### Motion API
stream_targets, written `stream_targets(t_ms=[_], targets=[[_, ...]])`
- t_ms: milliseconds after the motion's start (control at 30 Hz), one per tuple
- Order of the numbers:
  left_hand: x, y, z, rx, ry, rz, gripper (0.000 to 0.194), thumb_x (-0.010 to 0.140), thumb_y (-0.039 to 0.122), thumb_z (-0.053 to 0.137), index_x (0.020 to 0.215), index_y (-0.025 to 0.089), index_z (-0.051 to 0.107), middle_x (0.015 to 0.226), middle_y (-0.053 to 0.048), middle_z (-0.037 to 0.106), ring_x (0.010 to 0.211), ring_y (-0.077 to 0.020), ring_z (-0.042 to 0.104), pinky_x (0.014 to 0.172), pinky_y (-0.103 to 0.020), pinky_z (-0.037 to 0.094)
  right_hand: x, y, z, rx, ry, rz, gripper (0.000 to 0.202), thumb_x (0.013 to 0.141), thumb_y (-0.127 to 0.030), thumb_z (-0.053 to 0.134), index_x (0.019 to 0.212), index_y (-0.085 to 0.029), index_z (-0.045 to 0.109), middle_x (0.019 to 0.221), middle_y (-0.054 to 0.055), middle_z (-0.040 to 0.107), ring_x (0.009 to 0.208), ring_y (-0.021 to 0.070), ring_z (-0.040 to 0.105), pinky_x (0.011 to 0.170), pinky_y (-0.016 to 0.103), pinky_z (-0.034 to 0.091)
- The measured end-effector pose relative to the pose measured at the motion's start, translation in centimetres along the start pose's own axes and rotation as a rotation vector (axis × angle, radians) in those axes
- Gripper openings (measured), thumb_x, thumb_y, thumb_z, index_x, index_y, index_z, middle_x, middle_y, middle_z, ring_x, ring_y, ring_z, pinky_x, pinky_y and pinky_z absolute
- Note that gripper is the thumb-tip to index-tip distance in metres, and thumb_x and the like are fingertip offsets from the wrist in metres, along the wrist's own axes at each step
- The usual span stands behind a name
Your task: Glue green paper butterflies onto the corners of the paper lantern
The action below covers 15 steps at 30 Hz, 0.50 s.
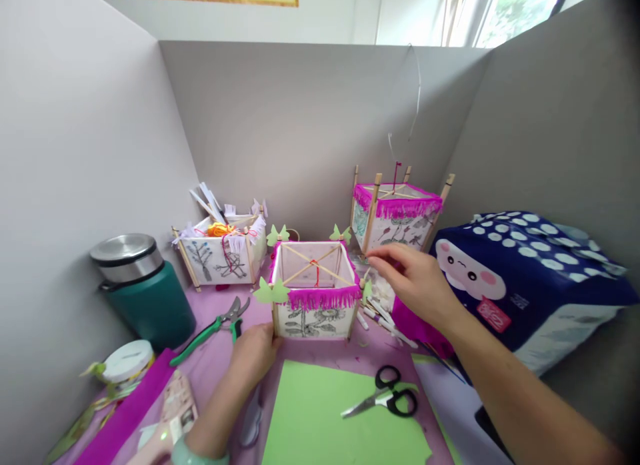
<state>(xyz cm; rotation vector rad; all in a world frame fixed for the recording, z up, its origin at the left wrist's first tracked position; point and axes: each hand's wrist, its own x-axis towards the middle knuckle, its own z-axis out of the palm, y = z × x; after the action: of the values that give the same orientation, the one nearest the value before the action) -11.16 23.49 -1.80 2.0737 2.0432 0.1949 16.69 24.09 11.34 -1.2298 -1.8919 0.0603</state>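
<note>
In the middle of the table stands a square paper lantern (315,320) with a wooden stick frame, a magenta fringe, flower drawings and green paper bows on its corner posts. My left hand (255,355) is closed on its lower left corner, the fingertips partly hidden by the post. My right hand (413,278) is raised beside the lantern's right rear corner, thumb and forefinger pinched together; I cannot make out what lies between them. A green bow (367,291) on the right front post sits below those fingertips. Black-handled scissors (387,398) lie on green paper (310,411) in front.
Behind are a taller fringed lantern (400,228) and a white lantern (220,258) holding strips and orange yarn. Left are a green flask (150,305), pruning shears (220,325) and a glue gun (167,428). White pens (385,318) and a navy package (520,271) lie right.
</note>
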Motion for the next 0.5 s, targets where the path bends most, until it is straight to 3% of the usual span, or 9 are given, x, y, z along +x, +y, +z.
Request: stream_targets(t_ms=[67, 200, 333, 500], targets=[[0.1, 0.0, 0.1, -0.011, -0.012, -0.005, 0.025, 0.08, 0.029, 0.05, 0.093, 0.016, 0.067, 0.095, -0.017, 0.07, 0.091, -0.0318, 0.065, 0.073, -0.035, 0.046, 3.4, -0.6, 0.6, -0.072, -0.185, -0.077, 0.02, 0.087, -0.028, 0.053, 0.087, -0.02, 0.071, 0.084, 0.002, 0.07, 0.076, 0.0164, 0.061, 0.067, 0.025, 0.042], [0.1, -0.1, 0.3, -0.012, 0.008, 0.004, 0.024, 0.081, 0.028, 0.05, 0.095, 0.017, 0.067, 0.094, -0.017, 0.07, 0.092, -0.0314, 0.065, 0.072, -0.034, 0.046, 8.3, -0.8, 3.8, -0.174, -0.589, -0.17, 0.018, 0.079, -0.016, 0.057, 0.081, -0.02, 0.074, 0.066, -0.001, 0.069, 0.062, 0.012, 0.059, 0.057, 0.021, 0.037], [0.0, -0.3, 0.6, 0.007, 0.041, 0.026, 0.024, 0.081, 0.026, 0.048, 0.092, 0.016, 0.067, 0.092, -0.017, 0.07, 0.088, -0.0308, 0.066, 0.071, -0.034, 0.046, 9.8, -1.1, 6.6, -0.345, -0.77, -0.196, 0.01, 0.069, -0.016, 0.066, 0.066, -0.019, 0.074, 0.054, -0.001, 0.065, 0.051, 0.0106, 0.055, 0.051, 0.02, 0.034], [0.1, -0.4, 0.8, -0.008, 0.024, 0.024, 0.027, 0.081, 0.027, 0.048, 0.097, 0.016, 0.068, 0.093, -0.016, 0.071, 0.089, -0.0298, 0.066, 0.07, -0.033, 0.046, 9.4, -0.9, 7.7, -0.328, -0.884, -0.117, 0.025, 0.078, -0.038, 0.062, 0.068, -0.019, 0.074, 0.044, -0.002, 0.059, 0.041, 0.0094, 0.051, 0.051, 0.021, 0.034]])
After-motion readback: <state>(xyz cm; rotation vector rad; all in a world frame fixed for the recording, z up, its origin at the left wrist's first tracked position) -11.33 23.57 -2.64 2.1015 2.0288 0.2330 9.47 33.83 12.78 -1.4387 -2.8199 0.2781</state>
